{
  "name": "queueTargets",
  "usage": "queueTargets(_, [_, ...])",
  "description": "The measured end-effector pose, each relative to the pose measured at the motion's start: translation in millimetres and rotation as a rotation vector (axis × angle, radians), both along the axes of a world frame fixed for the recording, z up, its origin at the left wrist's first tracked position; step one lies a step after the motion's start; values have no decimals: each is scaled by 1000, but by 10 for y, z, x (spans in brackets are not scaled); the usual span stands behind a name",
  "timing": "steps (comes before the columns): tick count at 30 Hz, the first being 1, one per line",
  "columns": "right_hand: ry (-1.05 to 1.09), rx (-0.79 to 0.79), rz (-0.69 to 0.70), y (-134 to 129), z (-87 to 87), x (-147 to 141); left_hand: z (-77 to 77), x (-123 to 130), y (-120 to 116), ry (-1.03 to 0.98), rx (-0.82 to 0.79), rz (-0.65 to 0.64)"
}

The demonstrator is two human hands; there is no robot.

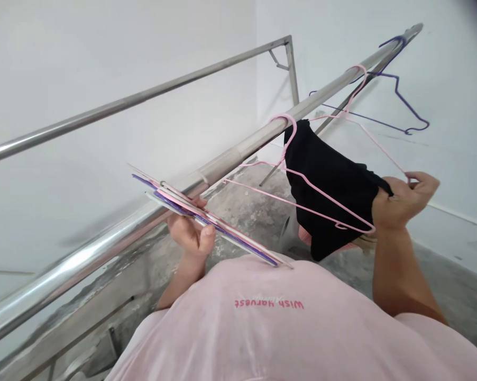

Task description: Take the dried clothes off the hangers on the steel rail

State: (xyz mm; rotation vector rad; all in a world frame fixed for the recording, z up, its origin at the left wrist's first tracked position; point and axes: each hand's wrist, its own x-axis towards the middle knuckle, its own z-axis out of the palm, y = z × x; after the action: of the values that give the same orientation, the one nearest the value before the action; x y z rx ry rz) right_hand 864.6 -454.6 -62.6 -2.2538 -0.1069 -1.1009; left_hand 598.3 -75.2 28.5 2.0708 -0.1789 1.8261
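Observation:
My left hand [191, 233] is wrapped around a bundle of hangers [218, 225] in white, pink and purple, close under the metal rail [230, 156]. On the right, my right hand [401, 203] pinches the corner of a pink hanger [375, 140] whose hook sits on the rail. A black garment [329, 185] hangs by that hanger, and its upper edge touches my right hand. Nearer to me, a second pink hanger [313, 185] hangs from the rail in front of the black cloth. How the garment sits on the far hanger is partly hidden.
A dark purple hanger [399, 90] hangs near the rail's far end. Another metal bar [143, 98] runs along the wall on the left, joined to an upright. Below lies a grey, worn floor [238, 211], with thin metal bars [80, 338] at lower left.

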Motion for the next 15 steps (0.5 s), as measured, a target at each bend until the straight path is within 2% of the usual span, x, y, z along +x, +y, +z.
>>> queueTargets(2, [-104, 26, -2, -29, -91, -57, -7, -11, 6, 7, -2, 14])
queueTargets(5, [-201, 159, 95, -31, -183, -241, -5, -5, 7, 1, 3, 48])
queueTargets(8, [-47, 414, 199, 37, -203, -432, 17, 22, 1, -17, 9, 23])
queueTargets(11, [64, 771, 229, 60, -174, -484, 40, 57, 1, -47, 13, -23])
queueTargets(13, [29, 964, 255, -64, -151, -409, 49, 76, 7, -63, 16, -41])
queueTargets(15, [-58, 1008, 291, -345, -118, -255, 56, 81, 12, -82, 13, -63])
